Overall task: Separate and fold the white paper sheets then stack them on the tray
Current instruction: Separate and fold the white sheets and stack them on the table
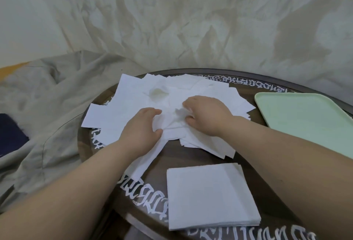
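A loose heap of white paper sheets (133,104) is spread over the far half of the round table. Both my hands are in the middle of the heap. My left hand (141,127) has its fingers and thumb curled round a crumpled sheet (172,121). My right hand (206,115) pinches the same sheet from the right side. A neat stack of folded white sheets (210,195) lies near the table's front edge. The pale green tray (305,117) sits at the right with nothing on its visible part.
The dark round table (191,155) has white script painted around its rim. Crumpled beige cloth (57,94) covers the ground to the left and hangs behind. A dark blue item (9,136) lies at the far left edge.
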`<state>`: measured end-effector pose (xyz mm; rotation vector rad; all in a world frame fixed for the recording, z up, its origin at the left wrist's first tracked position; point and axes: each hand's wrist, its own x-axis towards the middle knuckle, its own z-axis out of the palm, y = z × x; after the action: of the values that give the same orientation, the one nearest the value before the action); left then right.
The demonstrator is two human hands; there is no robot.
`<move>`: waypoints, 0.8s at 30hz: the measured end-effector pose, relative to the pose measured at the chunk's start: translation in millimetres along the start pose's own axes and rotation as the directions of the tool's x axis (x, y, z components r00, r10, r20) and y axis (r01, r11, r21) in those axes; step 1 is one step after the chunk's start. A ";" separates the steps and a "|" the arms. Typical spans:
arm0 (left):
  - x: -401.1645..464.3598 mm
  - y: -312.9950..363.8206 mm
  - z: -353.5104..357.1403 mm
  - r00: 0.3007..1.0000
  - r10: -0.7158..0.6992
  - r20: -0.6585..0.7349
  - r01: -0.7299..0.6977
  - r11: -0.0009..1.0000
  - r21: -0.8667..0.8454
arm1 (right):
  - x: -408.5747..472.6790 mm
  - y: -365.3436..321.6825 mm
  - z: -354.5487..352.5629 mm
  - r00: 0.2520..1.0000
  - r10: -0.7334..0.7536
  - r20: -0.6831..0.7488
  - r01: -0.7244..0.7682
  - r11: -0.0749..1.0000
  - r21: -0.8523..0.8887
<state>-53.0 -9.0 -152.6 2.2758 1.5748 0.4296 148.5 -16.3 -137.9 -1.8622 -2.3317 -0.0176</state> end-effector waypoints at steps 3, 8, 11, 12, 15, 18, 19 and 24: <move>0.6 -1.4 -2.0 0.999 0.018 0.033 -0.018 1.000 -0.004 | -0.9 1.1 0.6 0.999 -0.024 0.045 0.024 1.000 -0.006; -1.9 -4.3 -1.3 0.997 0.039 0.061 -0.038 0.999 -0.013 | 0.7 -0.2 -0.6 0.995 0.079 -0.064 -0.088 0.984 -0.155; -2.9 -5.3 -2.4 0.996 0.043 0.076 -0.042 0.999 -0.019 | 3.9 -1.3 -7.2 0.975 0.160 -0.153 -0.179 0.976 -0.124; -3.1 -4.5 -2.9 0.996 0.040 0.073 -0.038 0.999 -0.029 | 3.8 -1.9 -11.2 0.965 0.180 -0.192 -0.199 0.976 -0.089; -3.1 1.8 -8.1 0.998 -0.030 0.049 0.037 0.989 -0.145 | 2.3 -3.1 -25.4 0.910 0.266 -0.318 -0.245 0.964 0.103; -2.5 19.4 -20.1 0.989 -0.131 0.069 0.147 0.814 -0.562 | -3.8 -10.0 -35.2 0.806 0.216 -0.551 -0.120 0.972 0.204; -1.9 27.6 -25.5 0.976 -0.155 0.152 0.217 0.632 -0.744 | -7.8 -14.3 -36.6 0.776 0.166 -0.609 -0.059 0.980 0.191; 1.9 57.6 -46.5 0.945 -0.028 0.326 0.327 0.057 -0.943 | -35.4 -46.4 -27.5 0.843 -0.079 -0.532 0.189 0.970 0.156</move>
<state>-24.2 -21.3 -85.5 0.8957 0.8247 0.8181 114.3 -64.0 -111.2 -1.3724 -1.9866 -0.2608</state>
